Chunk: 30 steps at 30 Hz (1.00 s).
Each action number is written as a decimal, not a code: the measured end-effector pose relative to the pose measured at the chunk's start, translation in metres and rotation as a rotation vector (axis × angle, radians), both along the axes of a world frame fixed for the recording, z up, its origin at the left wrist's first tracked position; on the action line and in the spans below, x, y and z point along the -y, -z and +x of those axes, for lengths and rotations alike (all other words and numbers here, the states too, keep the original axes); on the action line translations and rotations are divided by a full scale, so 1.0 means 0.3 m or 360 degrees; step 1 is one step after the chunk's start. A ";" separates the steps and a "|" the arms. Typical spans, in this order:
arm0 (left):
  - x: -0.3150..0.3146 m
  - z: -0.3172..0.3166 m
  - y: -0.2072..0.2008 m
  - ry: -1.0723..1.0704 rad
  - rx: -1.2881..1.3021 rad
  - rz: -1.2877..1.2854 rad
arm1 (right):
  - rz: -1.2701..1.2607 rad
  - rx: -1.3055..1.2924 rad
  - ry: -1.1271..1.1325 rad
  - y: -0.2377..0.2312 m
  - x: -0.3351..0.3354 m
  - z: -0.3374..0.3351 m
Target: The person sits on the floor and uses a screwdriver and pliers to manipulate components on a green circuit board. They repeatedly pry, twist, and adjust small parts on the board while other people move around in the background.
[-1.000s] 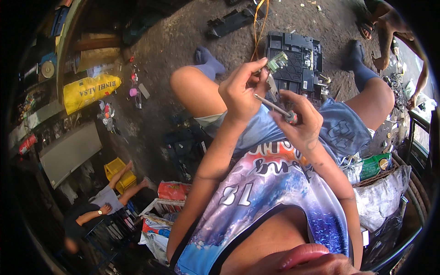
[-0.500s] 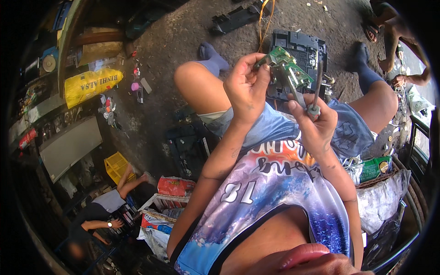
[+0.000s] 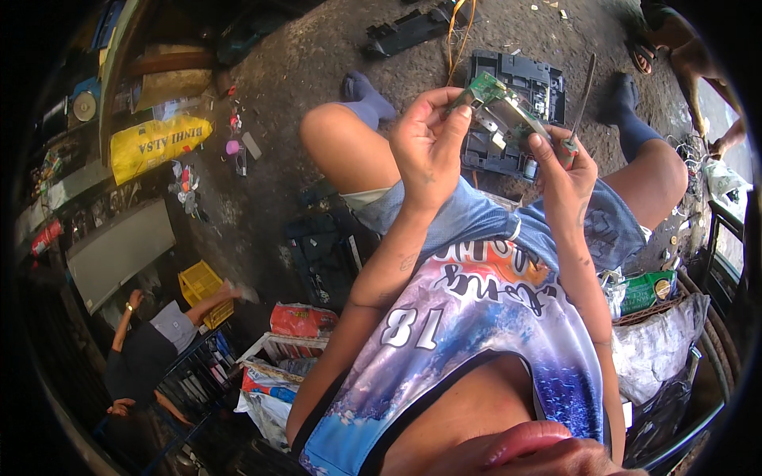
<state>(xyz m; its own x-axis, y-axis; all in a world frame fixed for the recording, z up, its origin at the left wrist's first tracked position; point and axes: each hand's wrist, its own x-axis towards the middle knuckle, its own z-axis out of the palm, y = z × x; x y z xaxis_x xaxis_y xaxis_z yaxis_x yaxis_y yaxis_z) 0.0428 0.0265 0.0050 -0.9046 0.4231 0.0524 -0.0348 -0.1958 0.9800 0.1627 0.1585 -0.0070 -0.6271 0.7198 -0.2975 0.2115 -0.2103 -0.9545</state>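
While the small green circuit board (image 3: 502, 111) is pinched at opposite edges by the left hand (image 3: 429, 147) and right hand (image 3: 565, 170), which also grips a red-handled screwdriver (image 3: 578, 107), it is judged light, stiff and brittle, best held by its rims.

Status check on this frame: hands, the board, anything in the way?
Left hand pinching green circuit board at its left end. Right hand on its right end, also gripping screwdriver. Nothing between hands and board; black casing on ground beyond.
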 end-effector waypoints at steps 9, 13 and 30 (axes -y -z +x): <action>-0.018 -0.007 0.103 -0.0156 -0.0188 -0.0165 | -0.0043 0.0067 -0.0125 -0.037 0.018 0.030; -0.029 0.003 0.114 -0.0228 -0.0338 -0.0264 | 0.0077 0.0003 -0.0253 -0.089 0.087 0.058; 0.001 -0.001 0.063 0.0010 0.0177 0.0107 | 0.0351 0.0036 0.0023 0.016 -0.032 0.042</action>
